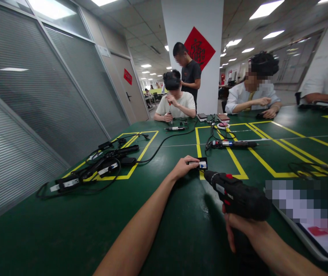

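My left hand reaches forward over the green table and pinches a small black block with a white label, which rests on a yellow line. My right hand grips the handle of a black cordless drill with red trim. The drill's nose points toward the small block and sits just short of it.
Black power adapters and tangled cables lie at the left. An electric screwdriver and cables lie ahead. A tablet rests at the right. Three people sit at the far side of the table and another stands behind by a white pillar.
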A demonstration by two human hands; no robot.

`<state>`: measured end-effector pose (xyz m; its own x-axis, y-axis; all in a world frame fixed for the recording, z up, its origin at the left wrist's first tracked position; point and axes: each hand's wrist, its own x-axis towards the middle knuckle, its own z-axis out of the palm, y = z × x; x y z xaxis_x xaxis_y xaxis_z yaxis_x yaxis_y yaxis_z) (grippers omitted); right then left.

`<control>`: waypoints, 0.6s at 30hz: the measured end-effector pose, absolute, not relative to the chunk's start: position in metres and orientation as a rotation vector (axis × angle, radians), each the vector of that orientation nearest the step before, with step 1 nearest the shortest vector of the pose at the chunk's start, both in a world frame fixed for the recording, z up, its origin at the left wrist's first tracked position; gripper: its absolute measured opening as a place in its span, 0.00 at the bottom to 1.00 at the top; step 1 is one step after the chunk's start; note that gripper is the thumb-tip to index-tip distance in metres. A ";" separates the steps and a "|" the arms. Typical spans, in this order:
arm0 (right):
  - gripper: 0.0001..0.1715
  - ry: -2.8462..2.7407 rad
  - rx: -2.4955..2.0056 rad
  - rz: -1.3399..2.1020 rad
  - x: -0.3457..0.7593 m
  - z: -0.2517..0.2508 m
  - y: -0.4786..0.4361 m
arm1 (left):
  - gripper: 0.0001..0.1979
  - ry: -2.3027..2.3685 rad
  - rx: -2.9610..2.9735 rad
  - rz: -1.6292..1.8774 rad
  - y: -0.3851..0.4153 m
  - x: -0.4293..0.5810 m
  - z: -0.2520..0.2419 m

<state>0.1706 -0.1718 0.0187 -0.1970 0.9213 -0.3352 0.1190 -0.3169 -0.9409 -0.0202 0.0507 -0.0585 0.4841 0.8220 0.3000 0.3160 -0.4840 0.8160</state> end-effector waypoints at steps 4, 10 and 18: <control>0.10 -1.267 -1.400 1.583 0.170 0.020 -0.172 | 0.16 0.938 2.024 0.912 0.051 -0.020 -0.059; 0.08 -1.211 -1.366 1.612 0.169 0.016 -0.171 | 0.16 0.964 2.021 0.912 0.049 -0.020 -0.057; 0.17 -1.180 -1.353 1.608 0.169 0.008 -0.170 | 0.15 0.989 2.015 0.909 0.050 -0.019 -0.058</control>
<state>0.1692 -0.1696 0.0077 -0.1943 0.9252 -0.3259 0.0334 -0.3258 -0.9448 -0.0191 0.0501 -0.0577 0.4610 0.8427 0.2781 0.3479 -0.4600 0.8169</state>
